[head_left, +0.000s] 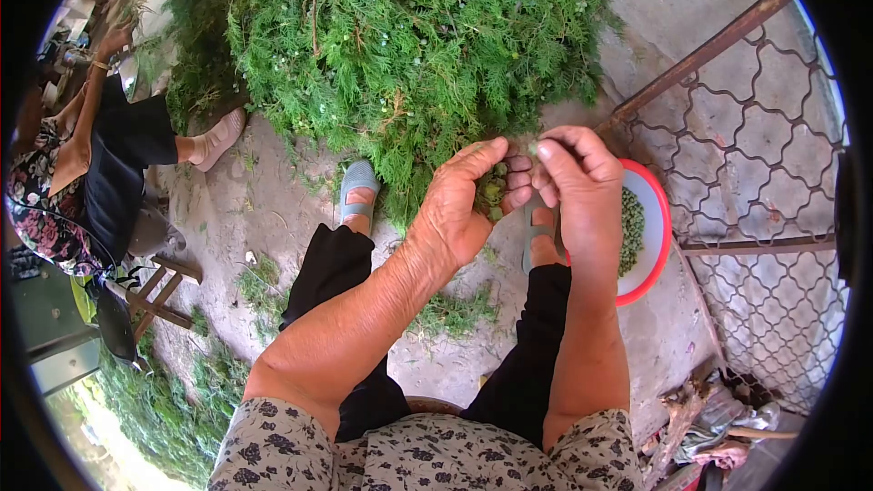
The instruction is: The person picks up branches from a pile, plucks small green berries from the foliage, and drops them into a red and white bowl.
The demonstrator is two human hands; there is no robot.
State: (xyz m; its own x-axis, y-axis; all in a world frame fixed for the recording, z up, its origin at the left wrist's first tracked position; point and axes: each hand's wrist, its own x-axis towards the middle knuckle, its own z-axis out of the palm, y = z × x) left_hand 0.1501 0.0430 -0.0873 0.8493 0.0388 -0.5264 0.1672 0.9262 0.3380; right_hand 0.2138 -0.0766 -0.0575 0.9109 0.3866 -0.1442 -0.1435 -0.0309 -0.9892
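My left hand (pixel 464 191) is curled around a small green sprig with seed cones (pixel 494 193), partly hidden by the fingers. Close beside it, my right hand (pixel 582 173) has thumb and fingers pinched together; what is between them is too small to make out. The fingertips of both hands nearly meet above my foot. A large heap of green conifer branches (pixel 391 45), dotted with pale cones, lies just beyond my hands. Partly behind my right forearm stands a white basin with a red rim (pixel 667 227), holding many small green cones (pixel 629 229).
A wire mesh panel in a rusty frame (pixel 727 145) leans at the right. Another person (pixel 100 145) sits at the left, near a wooden stool (pixel 159 295). Loose green scraps (pixel 455 314) lie on the concrete floor. Sticks and rags (pixel 705 427) are piled at lower right.
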